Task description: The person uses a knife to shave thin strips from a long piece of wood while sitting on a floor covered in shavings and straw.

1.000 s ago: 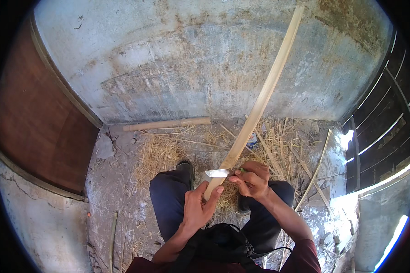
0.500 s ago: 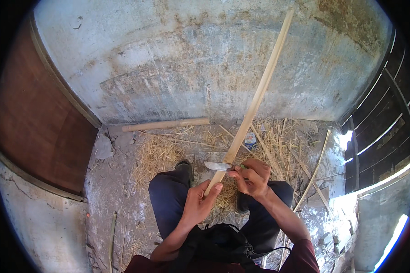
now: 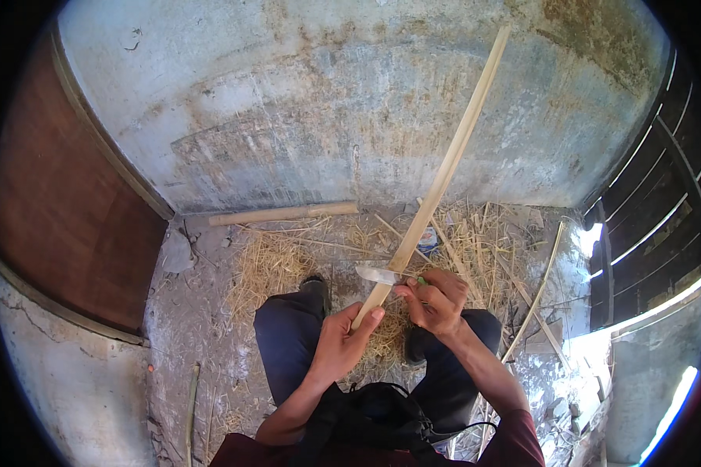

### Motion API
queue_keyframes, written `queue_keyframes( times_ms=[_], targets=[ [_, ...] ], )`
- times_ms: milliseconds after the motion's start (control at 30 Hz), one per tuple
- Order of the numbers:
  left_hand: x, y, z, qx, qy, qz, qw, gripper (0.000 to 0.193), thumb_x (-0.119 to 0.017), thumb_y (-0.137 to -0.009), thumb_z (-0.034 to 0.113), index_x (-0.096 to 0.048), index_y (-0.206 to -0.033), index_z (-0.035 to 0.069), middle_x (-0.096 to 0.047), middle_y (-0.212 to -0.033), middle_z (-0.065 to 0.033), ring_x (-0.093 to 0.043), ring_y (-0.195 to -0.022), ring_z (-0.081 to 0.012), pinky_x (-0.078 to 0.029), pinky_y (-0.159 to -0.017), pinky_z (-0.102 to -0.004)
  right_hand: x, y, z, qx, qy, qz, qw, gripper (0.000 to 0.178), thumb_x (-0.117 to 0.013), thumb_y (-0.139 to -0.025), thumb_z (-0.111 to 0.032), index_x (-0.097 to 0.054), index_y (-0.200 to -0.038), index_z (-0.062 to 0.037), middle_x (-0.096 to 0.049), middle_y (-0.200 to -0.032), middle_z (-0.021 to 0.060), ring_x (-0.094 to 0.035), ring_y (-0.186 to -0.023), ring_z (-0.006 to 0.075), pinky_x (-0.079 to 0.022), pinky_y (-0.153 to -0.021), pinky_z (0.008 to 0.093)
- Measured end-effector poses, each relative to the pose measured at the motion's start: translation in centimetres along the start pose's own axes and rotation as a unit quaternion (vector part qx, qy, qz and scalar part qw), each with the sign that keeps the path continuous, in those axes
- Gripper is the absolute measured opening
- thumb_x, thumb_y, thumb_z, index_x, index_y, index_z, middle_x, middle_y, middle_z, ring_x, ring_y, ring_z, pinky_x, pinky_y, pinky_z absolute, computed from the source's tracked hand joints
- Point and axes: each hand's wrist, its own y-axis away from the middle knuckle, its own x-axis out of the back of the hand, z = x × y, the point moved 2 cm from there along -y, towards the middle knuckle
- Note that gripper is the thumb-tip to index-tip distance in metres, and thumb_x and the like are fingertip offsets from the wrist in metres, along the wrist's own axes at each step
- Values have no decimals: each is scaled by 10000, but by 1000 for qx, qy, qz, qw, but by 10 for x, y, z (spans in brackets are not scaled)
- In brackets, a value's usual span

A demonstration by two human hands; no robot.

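Observation:
A long, pale bamboo strip slants from my lap up and to the right, its far end high in front of the wall. My left hand is closed on its near end, thumb along the top. In my right hand is a knife, gripped by the handle, of which a green bit shows between the fingers. The blade lies across the strip a little beyond my left hand and points left. Both hands are above my knees.
Shavings litter the floor around my feet. A bamboo pole lies along the base of the wall. Thin sticks lie at right, near dark slats. A brown panel stands at left.
The knife and my right hand have shifted slightly up and to the right along the strip. The strip's far end has tilted a little to the right and lower.

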Motion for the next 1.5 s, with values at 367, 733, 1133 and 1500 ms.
queue_keyframes(
  times_ms=[367,733,1133,1500],
  targets=[
    [5,-3,-6,42,69,-61,995,395,-570,-1155,404,-558,-891,111,-350,-676,117,-274,-579,-1,-211,-515,-258,-4,1,-2,-6,2,-14,1000,274,-963,-762,-149,-722,-870,-78,-645,-730,63,-632,-557,218,-464,-464,351],
    [35,18,-54,58,1,0,998,381,-623,-1134,376,-651,-905,72,-425,-692,114,-361,-611,7,-260,-522,-263,27,6,51,-230,7,94,969,157,-810,-945,-36,-659,-906,-22,-786,-896,126,-741,-779,185,-559,-671,336],
    [23,8,-26,151,183,-127,963,505,-489,-1175,454,-444,-774,150,-347,-662,94,-275,-542,-14,-209,-488,-246,-11,10,12,-53,-115,-124,984,291,-956,-809,-189,-707,-916,-84,-683,-752,92,-656,-579,247,-469,-496,355],
    [16,8,-34,58,106,-62,991,444,-559,-1160,396,-540,-819,113,-433,-666,90,-334,-591,-13,-260,-530,-262,-10,3,7,-40,-114,-111,987,197,-915,-845,-203,-753,-887,-99,-611,-688,32,-595,-530,209,-444,-473,358]
  ],
)
